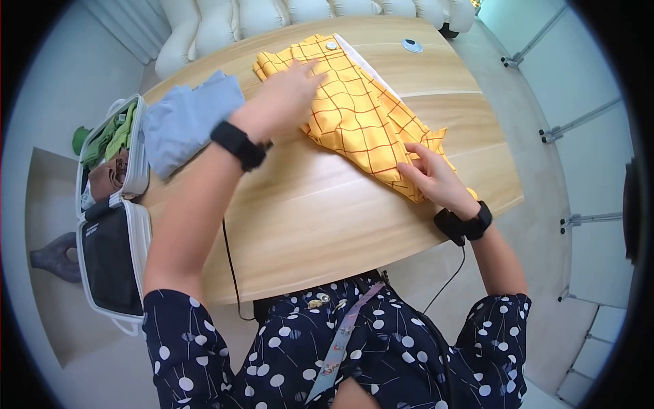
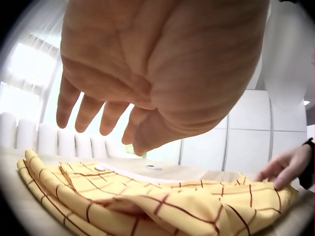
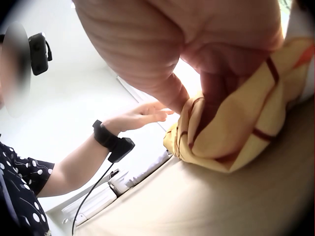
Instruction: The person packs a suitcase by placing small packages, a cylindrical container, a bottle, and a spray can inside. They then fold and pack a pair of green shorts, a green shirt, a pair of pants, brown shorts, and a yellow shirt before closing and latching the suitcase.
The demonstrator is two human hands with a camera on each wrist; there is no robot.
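A yellow garment [image 1: 347,102] with dark red checks lies folded on the table, with a pale round button at its far end. White cloth [image 1: 364,61] shows along its right side. My left hand [image 1: 286,95] hovers over the far left part of it. In the left wrist view that hand [image 2: 157,64] has its fingers extended and holds nothing, with a gap above the fabric. My right hand [image 1: 439,178] pinches the garment's near right end. From the right wrist, thumb and fingers [image 3: 216,93] close around a bunched fold of the yellow cloth [image 3: 236,123].
Folded blue-grey cloth [image 1: 191,119] lies at the table's left. Beside it an opened white case [image 1: 139,163] holds green and brown clothes [image 1: 109,170]. A small oval object [image 1: 412,46] sits at the far right. Cables run from both wrist cameras. A white sofa [image 1: 272,17] stands behind the table.
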